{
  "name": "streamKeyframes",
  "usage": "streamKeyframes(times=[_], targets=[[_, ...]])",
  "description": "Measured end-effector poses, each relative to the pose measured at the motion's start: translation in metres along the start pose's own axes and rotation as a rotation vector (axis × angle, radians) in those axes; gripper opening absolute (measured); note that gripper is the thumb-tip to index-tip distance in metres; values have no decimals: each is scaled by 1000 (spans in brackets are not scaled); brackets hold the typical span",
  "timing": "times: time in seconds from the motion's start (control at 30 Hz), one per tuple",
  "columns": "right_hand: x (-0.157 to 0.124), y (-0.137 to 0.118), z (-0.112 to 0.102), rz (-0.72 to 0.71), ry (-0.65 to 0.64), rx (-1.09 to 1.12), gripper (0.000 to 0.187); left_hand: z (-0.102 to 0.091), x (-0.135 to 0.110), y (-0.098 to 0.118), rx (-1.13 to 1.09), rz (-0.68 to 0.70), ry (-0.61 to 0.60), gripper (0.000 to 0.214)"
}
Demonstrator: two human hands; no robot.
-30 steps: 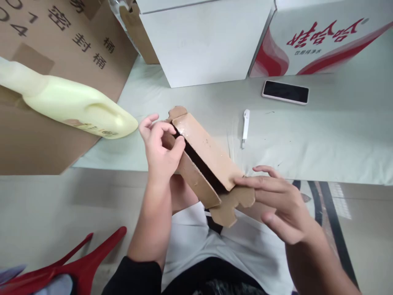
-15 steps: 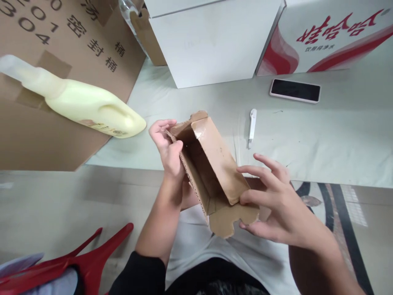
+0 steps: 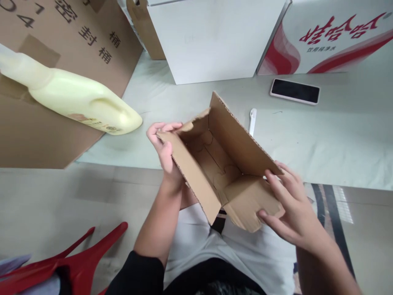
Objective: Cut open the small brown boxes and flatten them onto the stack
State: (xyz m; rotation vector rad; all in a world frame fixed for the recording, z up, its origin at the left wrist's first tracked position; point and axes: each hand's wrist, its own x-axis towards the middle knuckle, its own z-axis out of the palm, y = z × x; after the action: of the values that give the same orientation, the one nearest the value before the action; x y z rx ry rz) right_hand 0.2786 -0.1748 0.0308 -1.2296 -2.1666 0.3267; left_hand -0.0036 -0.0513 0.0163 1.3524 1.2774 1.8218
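Observation:
A small brown cardboard box (image 3: pixel 196 172) is held over my lap at the table's front edge, its flaps spread and its inside bare. Interlocking bottom flaps show within it. On the left, my left hand (image 3: pixel 166 143) grips a long flap, thumb inside and fingers around the outer edge. My right hand (image 3: pixel 291 200) holds the right end, with fingers at the corner of the raised far flap and the thumb against the notched end flap. Beyond the box lies a white utility knife (image 3: pixel 252 121), partly covered by the far flap.
A phone (image 3: pixel 295 91) lies right of the knife. White cartons (image 3: pixel 215 45) and a red-and-white carton (image 3: pixel 325 45) line the back. At left, a pale yellow bottle (image 3: pixel 89 100) lies before a big cardboard box (image 3: pixel 37 135). A red stool (image 3: pixel 82 254) stands lower left.
The far long flap has been lifted from folded-over to upright, opening the box wide. My right hand has moved right along with it, and the box has tilted so its bottom shows.

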Motion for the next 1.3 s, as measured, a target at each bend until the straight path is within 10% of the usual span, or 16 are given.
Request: streamKeyframes(times=[0.37, 0.67, 0.9, 1.07, 1.3], targets=[[8, 14, 41, 412, 287, 288, 58, -8, 1, -24, 169, 84, -10, 60], [9, 14, 40, 452, 274, 385, 32, 1, 12, -15, -202, 36, -22, 43], [37, -6, 64, 326, 491, 493, 92, 1, 5, -24, -106, -44, 25, 43], [39, 2, 59, 148, 355, 349, 47, -3, -1, -41, 21, 44, -34, 51], [51, 19, 52, 106, 271, 402, 42, 6, 7, -53, 95, 189, 3, 29]])
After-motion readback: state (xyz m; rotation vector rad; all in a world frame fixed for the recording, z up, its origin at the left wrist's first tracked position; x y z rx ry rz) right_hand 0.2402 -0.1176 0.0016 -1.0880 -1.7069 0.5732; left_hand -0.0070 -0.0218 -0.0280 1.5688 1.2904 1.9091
